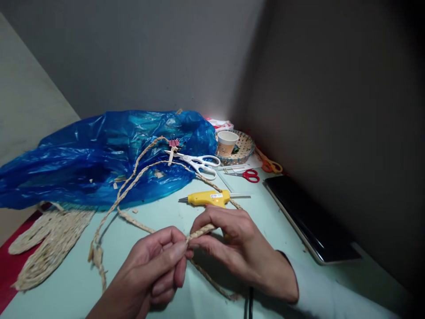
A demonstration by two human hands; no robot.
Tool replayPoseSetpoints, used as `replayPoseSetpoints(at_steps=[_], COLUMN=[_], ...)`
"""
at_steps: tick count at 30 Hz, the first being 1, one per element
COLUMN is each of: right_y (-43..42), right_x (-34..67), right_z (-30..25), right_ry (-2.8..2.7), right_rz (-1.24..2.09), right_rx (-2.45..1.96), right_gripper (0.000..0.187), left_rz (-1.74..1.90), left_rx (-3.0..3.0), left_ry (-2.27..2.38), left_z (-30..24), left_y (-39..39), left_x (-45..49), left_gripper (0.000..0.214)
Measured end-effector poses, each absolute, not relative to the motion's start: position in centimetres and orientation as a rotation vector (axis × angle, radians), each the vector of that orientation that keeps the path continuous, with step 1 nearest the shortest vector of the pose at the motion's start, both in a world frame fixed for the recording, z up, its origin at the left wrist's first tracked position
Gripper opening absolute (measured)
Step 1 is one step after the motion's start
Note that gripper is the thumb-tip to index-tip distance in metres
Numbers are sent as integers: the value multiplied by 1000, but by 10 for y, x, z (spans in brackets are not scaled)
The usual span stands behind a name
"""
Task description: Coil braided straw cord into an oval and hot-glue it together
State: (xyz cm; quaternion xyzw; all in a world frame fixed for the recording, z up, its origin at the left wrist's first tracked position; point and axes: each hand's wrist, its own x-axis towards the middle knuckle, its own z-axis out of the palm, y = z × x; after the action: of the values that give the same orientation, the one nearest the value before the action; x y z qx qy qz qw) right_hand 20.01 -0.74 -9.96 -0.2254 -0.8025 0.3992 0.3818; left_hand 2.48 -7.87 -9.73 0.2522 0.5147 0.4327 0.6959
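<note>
A long braided straw rope (139, 170) loops across the pale green table (159, 217) and over a blue plastic bag. Both my hands pinch the same stretch of it near the table's front. My left hand (156, 266) is closed, thumb and fingers pressed on the braid's end. My right hand (239, 248) is closed too, gripping the braid just to the right, its fingers wrapped over it. A pink binder clip (173, 143) is clamped on the rope further back. Behind my right hand lies a yellow glue gun (209, 198).
A crumpled blue plastic bag (83, 155) covers the back left. White scissors (199, 162), red scissors (249, 175), orange scissors (270, 166), a paper cup (227, 141) in a woven tray (244, 148) stand behind. A dark flat device (308, 217) lies right. Woven straw pieces (49, 239) lie left.
</note>
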Motion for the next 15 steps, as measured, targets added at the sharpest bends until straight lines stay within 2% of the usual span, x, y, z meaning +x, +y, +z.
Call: replayPoseSetpoints(at_steps=[6,10,11,14,15], right_y=[-5,-1,0,2,2], right_x=[198,196,196,198,198], right_z=[-102,-105,-104,-102,-100], right_ry=[-1981,-1925,-1906,-1845,-1814], right_rz=[1110,1233,1287,1475,1533], right_rx=[-511,-556,-547,-510,-517], right_gripper=[23,23,26,52,54], left_rz=[935,974,1002,1106,1135], left_rx=[713,816,863,1070,1148], left_ry=[1224,1332,1372,1538,1601], left_z=[-101,-100,-98,-95,-95], left_y=[-80,-80,-80,-83,-85], left_x=[25,25,25,26,27], left_gripper=[37,41,43,41,38])
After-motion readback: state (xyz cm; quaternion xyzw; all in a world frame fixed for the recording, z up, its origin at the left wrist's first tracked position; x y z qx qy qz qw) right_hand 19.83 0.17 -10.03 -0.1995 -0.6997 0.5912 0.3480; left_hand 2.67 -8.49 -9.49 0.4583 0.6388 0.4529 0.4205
